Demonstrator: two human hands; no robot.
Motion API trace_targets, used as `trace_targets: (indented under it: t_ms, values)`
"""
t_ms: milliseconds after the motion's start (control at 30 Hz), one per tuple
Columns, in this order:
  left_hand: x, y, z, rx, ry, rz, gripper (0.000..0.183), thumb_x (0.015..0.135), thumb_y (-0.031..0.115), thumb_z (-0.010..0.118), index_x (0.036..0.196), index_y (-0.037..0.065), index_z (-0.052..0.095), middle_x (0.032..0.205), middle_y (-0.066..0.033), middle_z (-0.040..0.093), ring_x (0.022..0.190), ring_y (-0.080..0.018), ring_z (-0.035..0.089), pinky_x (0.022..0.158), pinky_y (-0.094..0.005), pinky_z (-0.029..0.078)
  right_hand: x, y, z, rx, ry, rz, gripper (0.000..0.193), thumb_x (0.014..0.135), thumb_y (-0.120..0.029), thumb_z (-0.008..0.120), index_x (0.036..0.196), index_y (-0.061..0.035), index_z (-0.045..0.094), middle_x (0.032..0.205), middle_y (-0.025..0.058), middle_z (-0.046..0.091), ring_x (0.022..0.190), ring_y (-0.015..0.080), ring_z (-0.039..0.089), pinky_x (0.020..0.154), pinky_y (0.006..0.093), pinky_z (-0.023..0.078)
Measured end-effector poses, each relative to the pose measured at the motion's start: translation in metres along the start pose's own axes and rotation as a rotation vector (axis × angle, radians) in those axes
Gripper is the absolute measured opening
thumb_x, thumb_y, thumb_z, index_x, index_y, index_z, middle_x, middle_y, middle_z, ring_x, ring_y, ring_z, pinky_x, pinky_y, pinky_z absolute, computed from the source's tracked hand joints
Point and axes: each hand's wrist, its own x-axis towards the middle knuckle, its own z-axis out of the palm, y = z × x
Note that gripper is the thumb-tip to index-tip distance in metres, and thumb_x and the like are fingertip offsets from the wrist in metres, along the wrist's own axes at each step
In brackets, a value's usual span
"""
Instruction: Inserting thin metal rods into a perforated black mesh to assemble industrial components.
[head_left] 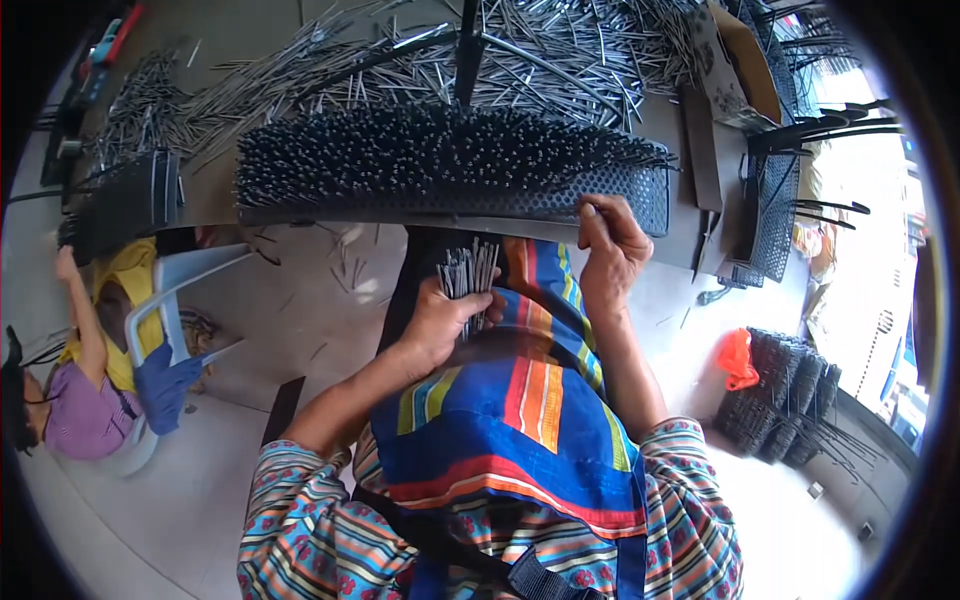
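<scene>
My left hand (440, 318) is closed round a bundle of thin grey metal rods (466, 272), held upright above my lap. My right hand (612, 250) is at the front right part of a long perforated metal rack (645, 195). Its thumb and forefinger are pinched together near the holes; what they hold, if anything, is too small to make out. Dark rods (400, 150) stand upright and close together across most of the rack. Toward its right end, bare holes show.
Loose rods (550, 75) lie heaped behind the rack. A cardboard box (740, 65) stands at the back right, near black hooked bars (830, 125). Dark racks (780, 390) are stacked on the floor, with an orange bag (736, 360). Another person (90, 415) sits at the left.
</scene>
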Motion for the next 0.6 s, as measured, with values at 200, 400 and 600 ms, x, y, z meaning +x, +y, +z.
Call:
trace_targets:
  t_ms: [200,400,600]
  values:
    - [0.014,0.011,0.005,-0.011,-0.008,0.039,0.017,0.084,-0.002,0.06,0.101,0.0,0.062,0.084,-0.0128,0.069,0.071,-0.0201,0.067,0.059,-0.0307,0.053,0.011,0.008,0.011,-0.172,-0.044,-0.186,0.01,0.084,0.007,0.062,0.091,0.0021,0.068,0.085,0.0021,0.061,0.061,0.0041,0.049,0.052,0.0175,0.037]
    - [-0.005,0.017,-0.007,0.816,-0.081,0.316,0.013,0.082,0.011,0.067,0.09,0.0,0.065,0.078,-0.0063,0.067,0.07,-0.0152,0.063,0.065,-0.0279,0.049,0.008,-0.01,0.025,-0.417,-0.149,-0.287,0.009,0.08,0.005,0.064,0.088,0.0034,0.066,0.085,0.006,0.061,0.072,0.0099,0.055,0.064,0.0207,0.043]
    - [0.027,-0.032,0.002,-0.136,0.112,0.048,0.021,0.071,-0.001,0.073,0.091,-0.002,0.068,0.08,-0.0085,0.068,0.066,-0.017,0.064,0.055,-0.0311,0.052,0.005,-0.008,0.016,-0.496,-0.102,-0.136,0.009,0.077,0.005,0.065,0.085,0.0014,0.066,0.074,0.0054,0.056,0.068,0.0115,0.056,0.061,0.0234,0.044]
